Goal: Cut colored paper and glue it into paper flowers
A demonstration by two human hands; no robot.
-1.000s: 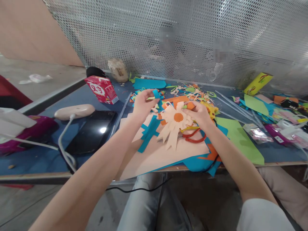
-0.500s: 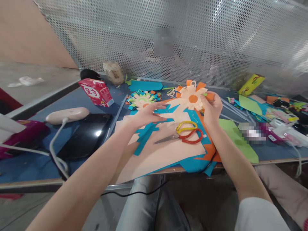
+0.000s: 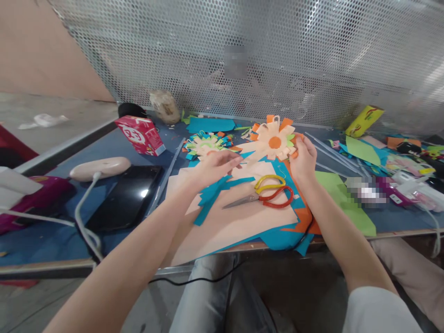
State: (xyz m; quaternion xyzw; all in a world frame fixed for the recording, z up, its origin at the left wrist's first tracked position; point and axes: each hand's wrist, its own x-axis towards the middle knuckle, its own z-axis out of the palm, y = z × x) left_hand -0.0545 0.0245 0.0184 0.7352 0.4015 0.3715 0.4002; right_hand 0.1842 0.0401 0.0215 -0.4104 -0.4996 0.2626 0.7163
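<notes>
My right hand (image 3: 304,152) is closed on the right edge of a paper flower (image 3: 261,142) with peach petals, orange loops and an orange centre. My left hand (image 3: 222,167) hovers above the paper stack, its fingers loosely bent and nothing visible in them. Just below it lie several blue paper strips (image 3: 210,202). Scissors (image 3: 255,199) with one yellow and one red handle rest on the peach paper sheets (image 3: 222,236). Beyond my left hand sits a second paper flower (image 3: 204,142) in blue, green and peach, partly hidden by the hand.
To the left are a red box (image 3: 140,135), a dark tablet (image 3: 126,196) and a white device with a cable (image 3: 100,168). Green paper (image 3: 342,199), paper scraps and a yellow box (image 3: 365,121) are on the right. A perforated metal panel (image 3: 194,55) stands behind the table.
My left hand has lifted slightly off the blue strips and its fingers have drawn closer together. The flower in my right hand has shifted slightly left.
</notes>
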